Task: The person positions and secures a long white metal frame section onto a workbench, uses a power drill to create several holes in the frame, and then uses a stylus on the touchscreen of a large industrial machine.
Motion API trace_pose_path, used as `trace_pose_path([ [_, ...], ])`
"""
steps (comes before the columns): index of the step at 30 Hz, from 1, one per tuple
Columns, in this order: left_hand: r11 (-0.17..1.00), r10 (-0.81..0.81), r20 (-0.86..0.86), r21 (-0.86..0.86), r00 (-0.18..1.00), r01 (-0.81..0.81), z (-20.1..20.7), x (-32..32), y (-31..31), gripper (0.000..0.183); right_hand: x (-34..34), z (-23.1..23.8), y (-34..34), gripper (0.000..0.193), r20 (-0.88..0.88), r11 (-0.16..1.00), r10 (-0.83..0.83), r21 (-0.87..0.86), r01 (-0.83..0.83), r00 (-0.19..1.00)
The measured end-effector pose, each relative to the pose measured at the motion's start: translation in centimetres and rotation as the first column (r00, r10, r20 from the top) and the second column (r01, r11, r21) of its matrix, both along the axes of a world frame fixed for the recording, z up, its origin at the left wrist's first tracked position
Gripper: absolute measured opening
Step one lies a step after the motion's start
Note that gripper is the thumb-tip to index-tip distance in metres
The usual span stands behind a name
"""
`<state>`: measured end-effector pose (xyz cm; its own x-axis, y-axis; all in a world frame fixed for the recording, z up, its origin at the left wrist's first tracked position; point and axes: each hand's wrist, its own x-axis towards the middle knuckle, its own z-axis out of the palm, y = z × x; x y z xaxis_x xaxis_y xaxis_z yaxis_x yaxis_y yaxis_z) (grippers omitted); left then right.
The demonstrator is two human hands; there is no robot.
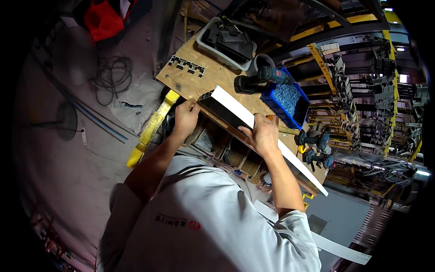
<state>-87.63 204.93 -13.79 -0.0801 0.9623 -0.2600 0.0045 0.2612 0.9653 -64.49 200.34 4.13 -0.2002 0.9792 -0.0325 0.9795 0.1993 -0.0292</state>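
Observation:
A long metal profile (pixel 233 105), white on top and dark along its side, lies slantwise over the near edge of the wooden workbench (pixel 213 77). At its far-left end, my left hand (pixel 185 119) is closed, fingertips pinched against the end; what they hold is hidden. A dark ribbed piece (pixel 206 95) shows at that same end. Farther along the profile, my right hand (pixel 263 135) grips it from above, thumb on the dark side and fingers over the white face.
Behind the profile stand a cordless drill (pixel 267 76), a blue bin of small metal parts (pixel 290 97) and a grey tub of black pieces (pixel 217 56). Small black brackets (pixel 188 65) lie at the bench's left. More power tools (pixel 317 149) sit right. A yellow bar (pixel 152 129) juts out left.

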Motion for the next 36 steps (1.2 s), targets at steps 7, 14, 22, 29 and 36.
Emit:
trace_pose_path([
  [7, 0.982, -0.113, -0.313, 0.111, 0.943, 0.154, -1.2, -1.0, 1.4, 0.028, 0.1, -2.4, 0.3, 0.05, -0.041, 0.999, -0.042, -0.009, 0.042, 0.998],
  [14, 0.942, -0.269, -0.474, 0.052, 0.838, 0.332, 1.5, -1.6, 2.4, 0.026, -0.6, -1.9, 0.1, 0.047, -0.006, 0.99, -0.133, -0.042, 0.132, 0.991],
  [22, 0.722, -0.027, -0.485, 0.595, 0.874, 0.352, 7.6, -1.8, 2.9, 0.029, 0.1, -1.9, -1.0, 0.048, -0.015, 0.981, -0.195, -0.014, 0.195, 0.981],
  [29, 0.77, -0.03, -0.456, 0.557, 0.889, 0.312, 8.4, -0.2, 1.7, 0.032, 1.3, -2.0, -4.5, 0.063, -0.249, 0.96, -0.169, 0.178, 0.216, 0.954],
  [36, 0.856, -0.083, -0.586, 0.372, 0.806, 0.359, 6.4, -0.7, 3.7, 0.041, 1.3, -0.6, -20.4, 0.062, -0.418, 0.887, -0.218, 0.292, 0.358, 0.882],
])
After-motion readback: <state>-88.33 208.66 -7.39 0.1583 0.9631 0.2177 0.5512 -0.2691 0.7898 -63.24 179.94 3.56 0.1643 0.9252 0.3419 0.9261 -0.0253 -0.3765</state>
